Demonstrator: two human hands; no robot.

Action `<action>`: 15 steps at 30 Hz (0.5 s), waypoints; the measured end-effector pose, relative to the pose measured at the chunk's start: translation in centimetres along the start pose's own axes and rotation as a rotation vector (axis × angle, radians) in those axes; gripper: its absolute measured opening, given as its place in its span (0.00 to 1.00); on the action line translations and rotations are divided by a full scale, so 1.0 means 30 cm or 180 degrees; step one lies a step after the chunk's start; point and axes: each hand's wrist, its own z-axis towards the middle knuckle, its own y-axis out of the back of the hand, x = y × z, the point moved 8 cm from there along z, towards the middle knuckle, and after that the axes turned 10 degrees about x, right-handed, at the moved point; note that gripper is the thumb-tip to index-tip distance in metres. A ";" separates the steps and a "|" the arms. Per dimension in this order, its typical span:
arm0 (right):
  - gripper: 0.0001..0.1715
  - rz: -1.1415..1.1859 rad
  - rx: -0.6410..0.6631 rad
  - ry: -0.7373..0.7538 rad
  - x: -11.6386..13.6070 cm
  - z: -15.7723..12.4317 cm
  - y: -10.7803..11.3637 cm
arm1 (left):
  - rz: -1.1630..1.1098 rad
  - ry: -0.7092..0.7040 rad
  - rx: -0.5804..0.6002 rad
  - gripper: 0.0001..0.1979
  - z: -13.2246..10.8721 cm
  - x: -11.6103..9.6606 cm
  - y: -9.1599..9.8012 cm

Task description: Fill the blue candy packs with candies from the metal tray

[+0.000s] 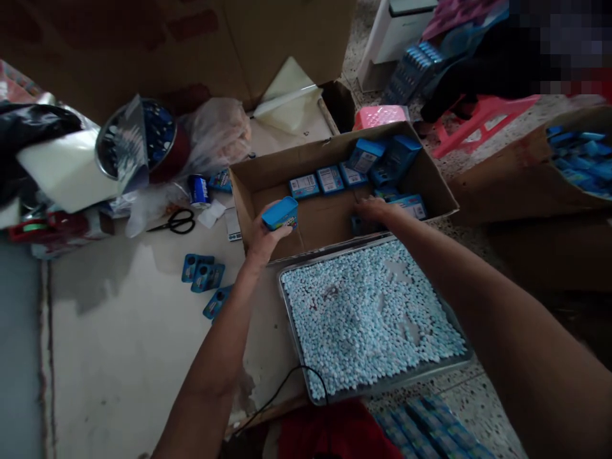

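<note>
Red cloth [335,433] shows at the near edge, between two bare forearms [210,357] that reach forward. At the end of one, the left hand [268,237] grasps a single blue box [280,213], held up over the near left corner of a long cardboard box [315,223]. Inside that cardboard box, toward its right half, the right hand [373,210] reaches down with bent fingers; I cannot tell whether they grip anything. Around it lie other blue boxes [329,180], at least seven: three in a row along the far side, the rest piled to the right.

Just nearer stands one clear tray [406,380], spread with pale blue and white pellets [354,319], too many to count. A black cord [302,366] crosses its near left corner.

Both rest on a pale, stained table [119,344]. To the left on it are three flat blue cards [208,277], one pair of black-handled scissors [179,221] and one blue can [198,190]. Farther back stand a red pot [179,153] filled with blue pieces and a plastic bag [220,134].

Speckled floor [459,389] runs along the right, with one pink stool [497,118], a co-worker's dark sleeve [444,95] and one carton [511,172] of blue packs [586,159].
</note>
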 end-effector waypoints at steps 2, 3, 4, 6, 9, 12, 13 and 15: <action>0.22 -0.0182 0.0279 -0.0142 -0.002 0.007 -0.004 | -0.0059 -0.0077 -0.0016 0.34 -0.012 -0.015 0.006; 0.21 -0.0245 0.0423 -0.0144 0.005 0.002 0.005 | -0.0133 -0.0095 -0.0027 0.31 -0.020 -0.027 0.010; 0.20 -0.0241 0.0426 -0.0089 0.020 -0.010 0.030 | -0.0262 -0.0077 -0.0072 0.29 -0.030 -0.038 0.017; 0.17 -0.0160 0.0359 0.0057 0.063 -0.058 0.084 | -0.0670 0.0111 -0.0247 0.26 -0.053 -0.050 0.033; 0.28 0.0879 0.0017 0.0684 0.175 -0.194 0.145 | -0.1320 0.0538 -0.0527 0.24 -0.091 -0.049 0.038; 0.35 0.1953 -0.0383 0.1252 0.276 -0.373 0.149 | -0.1634 0.0822 -0.0737 0.20 -0.128 -0.044 0.025; 0.34 0.2040 -0.0472 0.1295 0.299 -0.428 0.136 | -0.1701 0.0908 -0.0829 0.18 -0.144 -0.038 0.019; 0.31 0.2086 -0.0564 0.1269 0.324 -0.526 0.104 | -0.1809 0.1057 -0.0957 0.15 -0.178 -0.024 -0.002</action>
